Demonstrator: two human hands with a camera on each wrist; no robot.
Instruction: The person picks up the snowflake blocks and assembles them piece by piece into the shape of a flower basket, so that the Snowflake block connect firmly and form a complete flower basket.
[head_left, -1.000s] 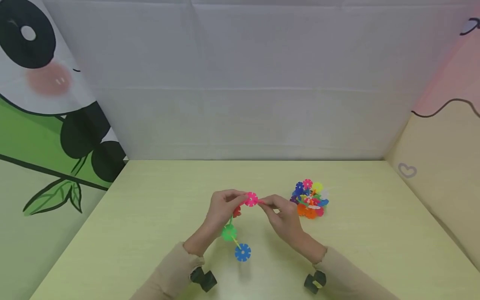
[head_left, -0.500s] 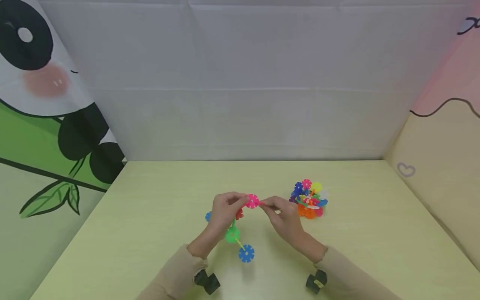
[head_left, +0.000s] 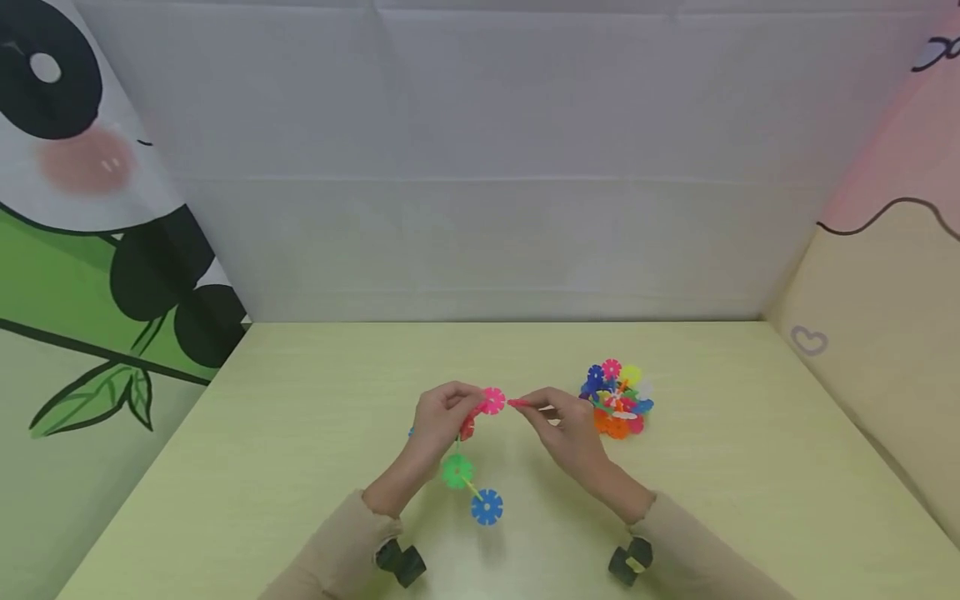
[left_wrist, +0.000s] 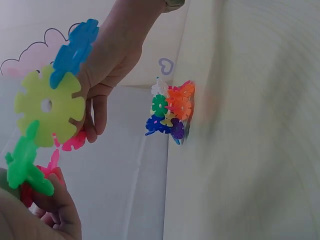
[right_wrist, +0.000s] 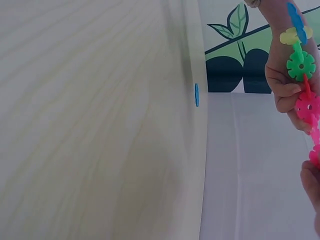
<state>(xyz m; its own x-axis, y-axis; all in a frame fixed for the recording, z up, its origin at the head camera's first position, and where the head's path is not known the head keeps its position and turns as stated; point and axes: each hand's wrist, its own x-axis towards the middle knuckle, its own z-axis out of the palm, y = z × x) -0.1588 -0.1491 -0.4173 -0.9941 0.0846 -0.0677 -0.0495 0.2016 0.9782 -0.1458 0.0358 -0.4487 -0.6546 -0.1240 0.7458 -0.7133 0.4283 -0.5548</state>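
Observation:
My left hand [head_left: 447, 421] pinches the upper end of a chain of notched plastic snowflake discs. At that end is a pink disc [head_left: 492, 401], with a red disc [head_left: 467, 428] partly hidden below the fingers. Lower down hang a green disc [head_left: 457, 472], a yellow disc [left_wrist: 49, 106] seen broadside in the left wrist view, and a blue disc [head_left: 487, 507]. Between thumb and forefinger, my right hand [head_left: 566, 429] holds another pink disc [head_left: 518, 402], edge-on to the head view. A narrow gap shows there between the two pink discs.
A heap of many-coloured snowflake discs [head_left: 617, 400] lies on the pale table [head_left: 300, 467], beyond the right hand. A single blue disc [right_wrist: 196, 95] lies on the table, mostly hidden behind the left hand in the head view. A white backdrop [head_left: 480, 167] closes off the far edge.
The left hand and its chain have shifted slightly left, away from the right hand. The pink discs, touching or nearly so before, now show a small gap. The right hand has barely moved.

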